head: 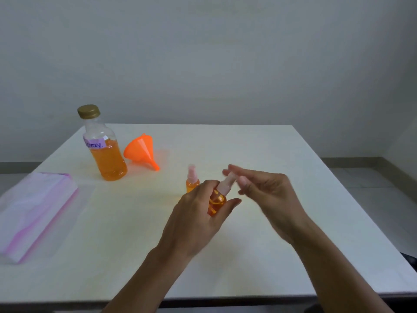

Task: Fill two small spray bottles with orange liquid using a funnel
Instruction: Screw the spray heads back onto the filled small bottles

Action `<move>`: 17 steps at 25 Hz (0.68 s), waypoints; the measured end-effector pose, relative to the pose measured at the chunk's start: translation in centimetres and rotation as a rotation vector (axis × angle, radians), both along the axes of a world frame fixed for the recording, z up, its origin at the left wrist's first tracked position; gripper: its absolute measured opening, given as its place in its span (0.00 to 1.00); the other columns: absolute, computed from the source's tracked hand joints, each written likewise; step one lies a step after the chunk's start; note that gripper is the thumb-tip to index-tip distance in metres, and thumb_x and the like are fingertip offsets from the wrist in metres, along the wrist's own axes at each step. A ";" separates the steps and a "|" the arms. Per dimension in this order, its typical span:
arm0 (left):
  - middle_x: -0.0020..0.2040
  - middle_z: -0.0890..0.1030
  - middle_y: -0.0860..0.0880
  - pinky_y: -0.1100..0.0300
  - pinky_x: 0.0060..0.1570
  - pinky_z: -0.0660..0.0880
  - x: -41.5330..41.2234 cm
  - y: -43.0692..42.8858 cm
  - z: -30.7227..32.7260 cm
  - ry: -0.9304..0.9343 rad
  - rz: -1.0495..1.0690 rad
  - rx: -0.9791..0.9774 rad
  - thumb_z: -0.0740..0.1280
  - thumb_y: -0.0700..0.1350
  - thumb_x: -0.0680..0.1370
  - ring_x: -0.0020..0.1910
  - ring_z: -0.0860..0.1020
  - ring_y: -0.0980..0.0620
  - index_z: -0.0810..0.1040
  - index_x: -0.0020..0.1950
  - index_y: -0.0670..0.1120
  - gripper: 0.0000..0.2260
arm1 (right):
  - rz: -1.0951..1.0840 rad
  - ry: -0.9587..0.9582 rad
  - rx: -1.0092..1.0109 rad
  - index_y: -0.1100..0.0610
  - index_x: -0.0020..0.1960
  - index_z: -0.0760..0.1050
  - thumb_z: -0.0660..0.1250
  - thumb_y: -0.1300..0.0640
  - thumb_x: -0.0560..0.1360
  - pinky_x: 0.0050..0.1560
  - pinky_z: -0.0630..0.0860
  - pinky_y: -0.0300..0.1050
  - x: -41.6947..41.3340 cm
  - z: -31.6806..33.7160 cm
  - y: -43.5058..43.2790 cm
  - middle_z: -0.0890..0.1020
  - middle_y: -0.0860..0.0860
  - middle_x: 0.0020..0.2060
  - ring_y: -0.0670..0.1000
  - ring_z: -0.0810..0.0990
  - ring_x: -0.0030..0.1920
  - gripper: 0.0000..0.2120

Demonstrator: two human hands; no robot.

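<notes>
Two small spray bottles show on the white table [259,150], both holding orange liquid. Going from the left edge: a clear zip bag with pink seal strips [33,213] lies flat near that edge. Toward the far left corner stands a clear supply bottle [105,150] with a gold screw cap, about half full of orange liquid; its purple label reads "spray." in handwriting. Just beside it on the right, an orange funnel [141,151] lies on its side, spout pointing right and toward the near edge. Near the table's middle, the standing spray bottle [192,179] is upright with its pale pink pump head on. Just right of it, the left hand [198,215] is wrapped around the held spray bottle [217,203], tilted right. The right hand [268,195] pinches that bottle's pink spray top [228,182] between thumb and fingertips; blur hides the exact contact.
</notes>
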State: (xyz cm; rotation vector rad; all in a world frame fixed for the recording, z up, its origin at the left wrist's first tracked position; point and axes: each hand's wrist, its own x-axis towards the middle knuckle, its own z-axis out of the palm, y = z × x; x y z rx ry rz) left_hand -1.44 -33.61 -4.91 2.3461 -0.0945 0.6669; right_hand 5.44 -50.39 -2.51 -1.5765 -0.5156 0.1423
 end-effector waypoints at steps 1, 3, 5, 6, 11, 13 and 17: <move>0.39 0.76 0.60 0.72 0.33 0.70 -0.6 0.6 0.6 0.008 -0.004 -0.052 0.63 0.66 0.76 0.35 0.78 0.57 0.74 0.55 0.53 0.18 | -0.020 0.013 0.068 0.55 0.68 0.79 0.68 0.55 0.77 0.57 0.82 0.47 0.2 0.2 -0.6 0.87 0.50 0.57 0.49 0.85 0.58 0.20; 0.39 0.79 0.56 0.67 0.35 0.73 -1.7 2.8 1.4 0.044 0.021 -0.243 0.61 0.62 0.78 0.37 0.79 0.55 0.72 0.54 0.54 0.14 | -0.175 0.059 0.157 0.53 0.70 0.77 0.65 0.55 0.79 0.54 0.81 0.51 0.9 0.3 -1.9 0.87 0.52 0.57 0.55 0.86 0.56 0.20; 0.40 0.78 0.52 0.62 0.39 0.75 -2.3 6.4 1.1 0.095 0.069 -0.414 0.61 0.53 0.82 0.40 0.78 0.52 0.69 0.57 0.52 0.07 | -0.325 0.060 0.036 0.51 0.65 0.80 0.64 0.59 0.83 0.52 0.81 0.52 1.3 -0.4 -2.6 0.89 0.50 0.51 0.58 0.86 0.52 0.14; 0.43 0.77 0.48 0.62 0.42 0.74 -2.6 8.6 0.5 0.109 0.107 -0.433 0.61 0.48 0.83 0.42 0.78 0.50 0.67 0.58 0.50 0.06 | -0.338 0.053 -0.091 0.50 0.63 0.82 0.64 0.61 0.83 0.50 0.81 0.51 1.3 -1.1 -2.3 0.89 0.47 0.48 0.57 0.86 0.51 0.13; 0.54 0.77 0.47 0.70 0.43 0.69 -2.4 17.4 -2.0 -0.013 0.446 -0.282 0.65 0.44 0.81 0.50 0.77 0.49 0.67 0.61 0.47 0.11 | -0.193 -0.078 -0.488 0.44 0.56 0.82 0.65 0.63 0.81 0.45 0.82 0.41 -0.1 -2.8 0.5 0.87 0.38 0.41 0.42 0.86 0.39 0.15; 0.56 0.78 0.48 0.71 0.45 0.69 -2.1 19.3 -2.4 -0.045 0.544 -0.297 0.68 0.43 0.79 0.53 0.78 0.49 0.70 0.63 0.44 0.15 | -0.172 -0.120 -0.497 0.44 0.55 0.83 0.65 0.63 0.80 0.38 0.78 0.32 -0.7 -2.4 1.8 0.87 0.39 0.39 0.40 0.85 0.37 0.15; 0.58 0.79 0.46 0.61 0.49 0.70 -1.6 20.6 -3.1 -0.043 0.604 -0.286 0.71 0.43 0.77 0.54 0.78 0.48 0.71 0.66 0.43 0.20 | -0.206 -0.142 -0.504 0.45 0.55 0.82 0.65 0.63 0.80 0.37 0.76 0.34 -0.8 -2.5 4.2 0.87 0.42 0.41 0.40 0.85 0.37 0.14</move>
